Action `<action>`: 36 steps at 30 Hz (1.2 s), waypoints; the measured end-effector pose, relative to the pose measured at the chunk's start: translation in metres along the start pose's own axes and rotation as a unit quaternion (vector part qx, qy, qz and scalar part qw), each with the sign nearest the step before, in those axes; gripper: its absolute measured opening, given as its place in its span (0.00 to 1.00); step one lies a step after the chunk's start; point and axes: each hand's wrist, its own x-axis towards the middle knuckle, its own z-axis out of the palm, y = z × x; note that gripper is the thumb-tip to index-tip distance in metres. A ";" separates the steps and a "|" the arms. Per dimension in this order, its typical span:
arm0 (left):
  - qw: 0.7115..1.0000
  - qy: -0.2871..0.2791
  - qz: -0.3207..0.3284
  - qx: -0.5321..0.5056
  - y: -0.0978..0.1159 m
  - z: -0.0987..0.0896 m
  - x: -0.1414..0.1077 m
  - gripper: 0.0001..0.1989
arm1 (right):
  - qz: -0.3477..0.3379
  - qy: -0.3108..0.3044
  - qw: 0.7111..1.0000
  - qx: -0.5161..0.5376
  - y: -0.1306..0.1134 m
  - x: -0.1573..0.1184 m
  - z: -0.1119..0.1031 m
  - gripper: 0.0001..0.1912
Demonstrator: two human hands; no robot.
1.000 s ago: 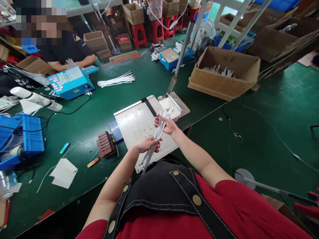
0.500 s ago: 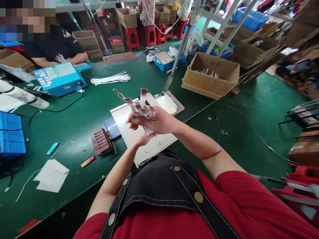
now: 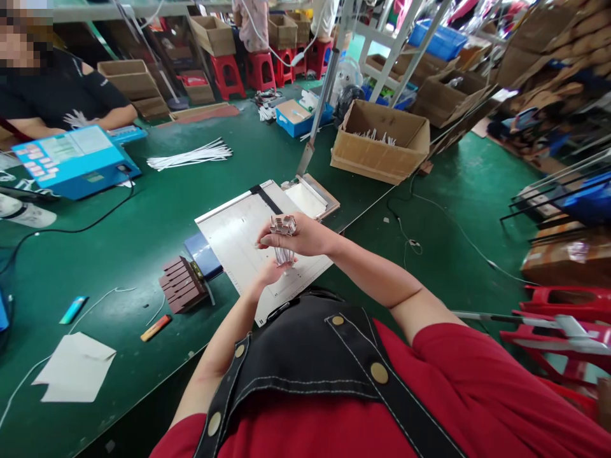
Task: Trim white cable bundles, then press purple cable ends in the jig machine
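Note:
My right hand [image 3: 305, 236] is closed around the upper part of a bundle of thin white strips [image 3: 285, 256], which stands roughly upright. The strips' brownish-edged top ends are bunched close together just above my thumb. Lower down, my left hand [image 3: 271, 272] has its fingers closed at the bundle's bottom end, partly hidden from view. Both hands are above a white cutting board [image 3: 229, 232] with printed marks and a black band [image 3: 266, 198] across its far part.
Left of the board are a brown ridged block [image 3: 181, 284], an orange lighter [image 3: 156, 327], a teal lighter [image 3: 74, 310] and white paper [image 3: 79, 369]. Beyond lie loose white strips [image 3: 191, 154], a blue machine [image 3: 74, 162] and a cardboard box [image 3: 377, 156]. A co-worker [image 3: 62, 95] sits far left.
The strips that stuck out above the bundle have dropped level with the others. My view has turned right, so the table's things appear farther left. The black band has come into sight.

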 end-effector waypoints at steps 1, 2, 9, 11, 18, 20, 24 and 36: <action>1.000 -0.006 -0.004 -0.005 0.001 -0.001 0.001 0.06 | -0.001 0.005 1.000 -0.008 -0.001 0.000 -0.001 0.13; 1.000 -0.014 -0.008 -0.009 0.002 -0.001 0.003 0.06 | -0.003 0.010 1.000 -0.020 -0.004 -0.001 -0.002 0.12; 0.978 -0.183 -0.073 -0.071 0.017 -0.004 0.015 0.18 | 0.041 0.186 0.979 -0.074 0.010 -0.017 -0.079 0.09; 0.953 -0.247 -0.131 -0.118 0.016 -0.002 0.019 0.24 | 0.140 0.292 0.946 -0.013 0.043 -0.028 -0.116 0.09; 0.884 -0.272 -0.312 -0.217 0.012 -0.008 0.077 0.19 | 0.414 0.446 0.769 0.195 0.165 -0.063 -0.226 0.10; 0.891 -0.227 -0.329 -0.214 0.022 -0.024 0.110 0.16 | 0.391 0.458 0.766 0.224 0.183 -0.060 -0.261 0.12; 0.913 -0.088 -0.356 -0.175 0.043 -0.067 0.164 0.13 | 0.339 0.493 0.734 0.321 0.224 -0.033 -0.324 0.11; 0.904 0.244 -0.204 0.285 0.044 -0.002 0.199 0.38 | 0.363 0.467 0.696 0.405 0.295 -0.010 -0.364 0.12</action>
